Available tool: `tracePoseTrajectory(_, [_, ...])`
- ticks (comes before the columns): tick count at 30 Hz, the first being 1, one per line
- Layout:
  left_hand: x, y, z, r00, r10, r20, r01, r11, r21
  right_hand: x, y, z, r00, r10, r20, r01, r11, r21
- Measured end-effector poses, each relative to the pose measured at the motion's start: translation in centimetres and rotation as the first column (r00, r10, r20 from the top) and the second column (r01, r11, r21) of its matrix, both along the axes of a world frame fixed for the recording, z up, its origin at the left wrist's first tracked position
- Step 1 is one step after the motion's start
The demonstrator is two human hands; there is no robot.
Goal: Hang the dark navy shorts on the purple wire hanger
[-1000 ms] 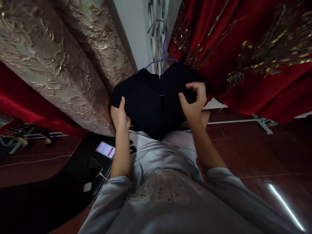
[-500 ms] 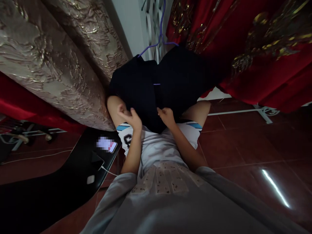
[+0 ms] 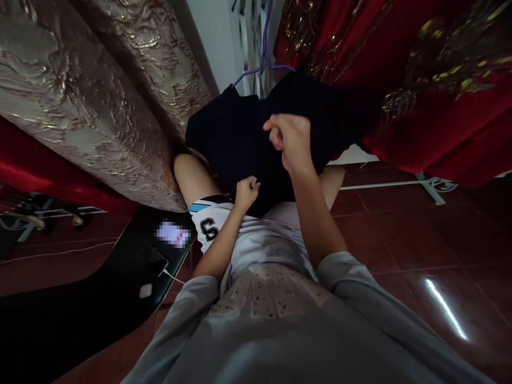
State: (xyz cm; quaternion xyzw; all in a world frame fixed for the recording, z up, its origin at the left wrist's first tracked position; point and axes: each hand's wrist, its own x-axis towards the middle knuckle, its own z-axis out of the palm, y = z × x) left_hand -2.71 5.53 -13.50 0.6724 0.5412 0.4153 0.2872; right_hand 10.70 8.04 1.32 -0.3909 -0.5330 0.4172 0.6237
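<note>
A dark navy garment (image 3: 232, 128) hangs from a purple hanger (image 3: 264, 61) and spreads down across my lap between my knees. My left hand (image 3: 247, 194) is closed at the garment's lower middle, fingers pinched on the dark cloth. Above the cloth, higher up, my right hand (image 3: 294, 140) is raised with thumb and fingers pinched together. Whatever lies in that pinch is too small to make out. Folds in the garment are hard to see because it is so dark.
To the left hangs a shiny embossed beige fabric (image 3: 120, 106); red cloth with gold trim (image 3: 448, 122) hangs at the right. A black bench (image 3: 100, 298) beside me holds a lit phone (image 3: 173, 234), a dark device with a white cable and a small white case (image 3: 146, 290).
My right hand has lifted up and away from the cloth. My left hand has moved right and closed at the garment. The purple strip seen in the garment's gap is now out of sight.
</note>
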Motion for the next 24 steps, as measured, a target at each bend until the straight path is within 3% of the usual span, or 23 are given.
tracePoseTrajectory(3, [-0.3, 0.2, 3.0, 0.991, -0.122, -0.045, 0.120, 0.992, -0.046, 0.1, -0.2, 3.6, 1.000, 0.011, 0.001, -0.011, 0.991, 0.136])
tracePoseTrajectory(5, [-0.3, 0.1, 6.6, 0.979, -0.205, -0.017, 0.205, 0.978, 0.020, 0.1, -0.8, 4.4, 1.000, 0.017, 0.016, -0.019, 0.991, 0.136])
tracePoseTrajectory(6, [-0.3, 0.0, 8.8, 0.973, -0.227, 0.031, 0.221, 0.966, 0.130, 0.1, -1.1, 4.5, 1.000, 0.018, 0.008, -0.019, 0.992, 0.128])
tracePoseTrajectory(9, [-0.1, 0.0, 15.4, 0.974, -0.127, 0.188, 0.036, 0.904, 0.427, 0.0, -1.4, 4.8, 0.998, 0.036, -0.053, -0.027, 0.987, 0.158])
tracePoseTrajectory(12, [0.1, 0.8, 19.5, 0.987, -0.130, 0.098, 0.057, 0.841, 0.538, -0.1, -1.2, 5.8, 0.997, 0.052, -0.050, -0.040, 0.975, 0.217])
tracePoseTrajectory(14, [0.2, 1.3, 20.4, 0.988, -0.148, 0.042, 0.103, 0.838, 0.535, -0.1, -1.0, 6.4, 0.999, 0.052, -0.008, -0.049, 0.975, 0.218])
tracePoseTrajectory(18, [0.5, 1.1, 20.5, 0.995, -0.096, 0.025, 0.069, 0.852, 0.519, 0.3, -0.5, 6.0, 0.996, 0.010, 0.090, -0.029, 0.977, 0.210])
tracePoseTrajectory(21, [-0.8, 1.4, 21.3, 0.997, -0.026, 0.076, -0.031, 0.745, 0.666, 0.3, -0.3, 4.0, 0.975, -0.043, 0.218, 0.009, 0.988, 0.154])
tracePoseTrajectory(23, [-3.1, 2.5, 21.4, 0.979, 0.072, 0.188, -0.190, 0.644, 0.741, -0.1, -0.3, 2.3, 0.966, -0.045, 0.253, 0.024, 0.996, 0.087])
tracePoseTrajectory(24, [-4.6, 3.3, 20.9, 0.955, 0.116, 0.272, -0.282, 0.637, 0.717, -0.5, -0.4, 1.4, 0.967, -0.027, 0.254, 0.014, 0.998, 0.056])
